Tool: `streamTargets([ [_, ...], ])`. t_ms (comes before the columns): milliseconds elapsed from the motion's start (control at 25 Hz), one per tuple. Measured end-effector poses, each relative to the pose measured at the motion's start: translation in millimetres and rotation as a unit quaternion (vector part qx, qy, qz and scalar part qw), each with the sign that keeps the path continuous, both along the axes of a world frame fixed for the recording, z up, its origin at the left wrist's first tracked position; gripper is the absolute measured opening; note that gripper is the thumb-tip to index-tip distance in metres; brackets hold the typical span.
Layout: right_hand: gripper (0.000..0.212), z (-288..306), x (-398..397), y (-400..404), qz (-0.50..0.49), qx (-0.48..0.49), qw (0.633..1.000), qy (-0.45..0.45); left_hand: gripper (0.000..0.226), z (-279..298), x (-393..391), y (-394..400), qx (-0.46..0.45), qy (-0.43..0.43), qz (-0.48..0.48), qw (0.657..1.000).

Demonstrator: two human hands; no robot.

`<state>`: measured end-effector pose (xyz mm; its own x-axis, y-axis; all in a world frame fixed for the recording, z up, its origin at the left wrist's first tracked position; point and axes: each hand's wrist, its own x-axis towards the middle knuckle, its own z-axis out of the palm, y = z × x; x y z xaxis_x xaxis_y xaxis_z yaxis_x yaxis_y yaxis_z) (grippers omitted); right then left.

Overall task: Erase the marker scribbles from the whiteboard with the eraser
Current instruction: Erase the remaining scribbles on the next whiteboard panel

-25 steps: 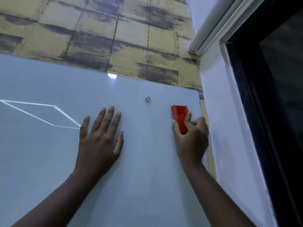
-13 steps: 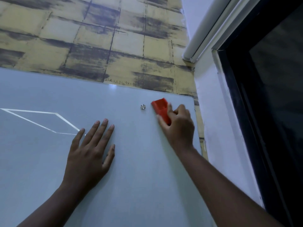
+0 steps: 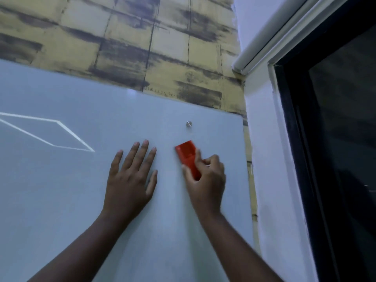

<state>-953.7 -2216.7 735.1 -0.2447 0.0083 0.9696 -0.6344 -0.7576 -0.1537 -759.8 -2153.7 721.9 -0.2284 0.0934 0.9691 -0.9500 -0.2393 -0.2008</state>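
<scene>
Wiping whiteboard (image 3: 61, 200) with red eraser (image 3: 186, 152), gripped by right hand (image 3: 205, 180) just below metal mounting stud (image 3: 189, 124). Left hand (image 3: 130, 180) flat, fingers spread, lower-left of stud. No scribbles visible near stud; task looks nearly finished.

Eraser (image 3: 188, 156) on whiteboard (image 3: 61, 190), below bolt (image 3: 189, 123)

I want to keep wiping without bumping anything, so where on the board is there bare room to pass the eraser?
Bare whiteboard lies below and left of the left hand, and along the top edge left of the metal stud. It is crowded between the left hand and the right hand gripping the eraser, with the stud just above.
</scene>
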Motion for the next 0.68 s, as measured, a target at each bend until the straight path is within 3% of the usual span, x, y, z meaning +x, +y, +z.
streamTargets([
  [120, 0.065, -48, 13, 20, -0.027, 0.001, 0.996, 0.08, 0.062, -11, 6, 4, 0.02, -0.009, -0.003, 1.0],
  [320, 0.063, -45, -20, 18, -0.047, 0.031, 0.994, 0.09, 0.06, -31, 18, 13, 0.016, -0.018, -0.012, 1.0],
  [440, 0.048, -33, -68, -12, -0.034, 0.119, 0.991, -0.041, 0.06, -44, 16, 15, 0.015, -0.004, -0.019, 1.0],
  [520, 0.048, -37, -100, -34, -0.013, 0.172, 0.973, -0.151, 0.061, -53, 12, 14, 0.011, 0.012, -0.023, 1.0],
  [680, 0.05, -53, -100, -49, 0.014, 0.156, 0.964, -0.214, 0.061, -71, 2, 8, 0.001, 0.05, -0.03, 0.998],
])
